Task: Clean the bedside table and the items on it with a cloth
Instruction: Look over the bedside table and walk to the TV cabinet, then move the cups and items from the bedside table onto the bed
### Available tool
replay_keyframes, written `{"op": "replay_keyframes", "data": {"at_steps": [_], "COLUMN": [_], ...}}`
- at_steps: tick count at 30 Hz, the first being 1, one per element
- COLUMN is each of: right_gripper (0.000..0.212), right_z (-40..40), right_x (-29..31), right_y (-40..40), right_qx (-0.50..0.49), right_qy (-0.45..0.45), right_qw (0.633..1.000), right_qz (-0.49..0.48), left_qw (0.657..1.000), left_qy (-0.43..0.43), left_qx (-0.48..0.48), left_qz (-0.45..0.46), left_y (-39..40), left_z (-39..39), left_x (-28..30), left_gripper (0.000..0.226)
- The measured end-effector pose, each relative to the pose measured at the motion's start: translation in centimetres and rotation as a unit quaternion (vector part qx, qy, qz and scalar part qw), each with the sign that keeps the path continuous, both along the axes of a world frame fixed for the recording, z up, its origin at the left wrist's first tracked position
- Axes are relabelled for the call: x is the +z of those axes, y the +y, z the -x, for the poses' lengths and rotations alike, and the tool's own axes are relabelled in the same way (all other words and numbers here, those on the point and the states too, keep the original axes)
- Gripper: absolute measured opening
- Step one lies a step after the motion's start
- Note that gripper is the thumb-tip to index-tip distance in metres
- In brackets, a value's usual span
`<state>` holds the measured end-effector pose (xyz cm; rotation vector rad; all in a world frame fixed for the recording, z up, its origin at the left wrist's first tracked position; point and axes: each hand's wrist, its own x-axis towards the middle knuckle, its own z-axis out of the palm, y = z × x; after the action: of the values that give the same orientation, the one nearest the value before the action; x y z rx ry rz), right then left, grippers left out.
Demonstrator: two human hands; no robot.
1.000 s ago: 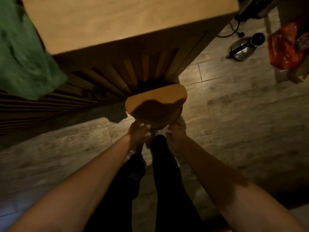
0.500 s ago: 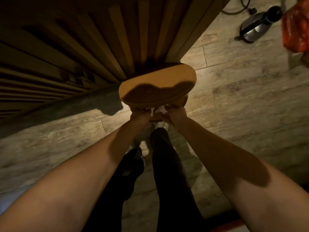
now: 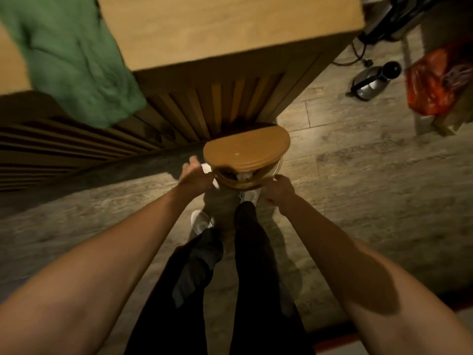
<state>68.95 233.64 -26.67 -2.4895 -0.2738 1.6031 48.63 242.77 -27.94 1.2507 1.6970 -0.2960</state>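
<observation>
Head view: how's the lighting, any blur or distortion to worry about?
Head view: dim, warm light; hard shadows on the floor and under the round wooden lid. Green cloth at top left is motion-blurred. Wide-angle lens bends the cabinet edges and stretches the forearms. Left hand and right hand are small and soft on detail.

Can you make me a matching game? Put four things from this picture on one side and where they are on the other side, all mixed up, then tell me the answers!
Things:
1. green cloth
2. kettle
3. orange bag
4. round wooden lid

Places:
A. between the two hands
B. on the floor, right of the cabinet
C. draped over the wooden top, upper left
D. far right edge, beside the kettle

Pairs: 1-C, 2-B, 3-D, 4-A
</observation>
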Motion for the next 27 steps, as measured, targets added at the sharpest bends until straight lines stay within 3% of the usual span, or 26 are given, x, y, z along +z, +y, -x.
{"op": "replay_keyframes", "data": {"at_steps": [2, 5, 9, 17, 22, 27], "right_gripper": [0.046, 0.047, 0.059, 0.061, 0.06, 0.06], "right_z": [0.0, 0.4, 1.0, 0.4, 0.5, 2.7], "right_x": [2.8, 7.5, 12.7, 22.6, 28.5, 32.8], "right_y": [-0.3, 0.4, 2.3, 4.0, 6.5, 11.0], "right_qx": [0.042, 0.021, 0.076, 0.251, 0.324, 0.424], "right_qy": [-0.033, -0.068, -0.125, -0.232, -0.26, -0.257], "right_qw": [0.998, 0.996, 0.986, 0.919, 0.873, 0.804], "right_qz": [-0.024, -0.055, -0.082, -0.196, -0.254, -0.327], "left_qw": [0.997, 0.987, 0.977, 0.926, 0.905, 0.901], "left_qy": [-0.003, -0.02, -0.031, -0.044, -0.006, 0.069], "left_qx": [-0.073, -0.156, -0.204, -0.291, -0.253, -0.127], "left_qz": [-0.012, -0.021, -0.053, -0.238, -0.343, -0.408], "left_y": [0.8, 1.6, 2.2, 3.1, 4.9, 6.6], "left_z": [0.3, 0.1, -0.9, 1.4, 4.6, 11.3], "left_x": [3.2, 8.4, 14.0, 24.4, 30.5, 35.2], "left_gripper": [0.07, 0.07, 0.076, 0.073, 0.067, 0.066]}}
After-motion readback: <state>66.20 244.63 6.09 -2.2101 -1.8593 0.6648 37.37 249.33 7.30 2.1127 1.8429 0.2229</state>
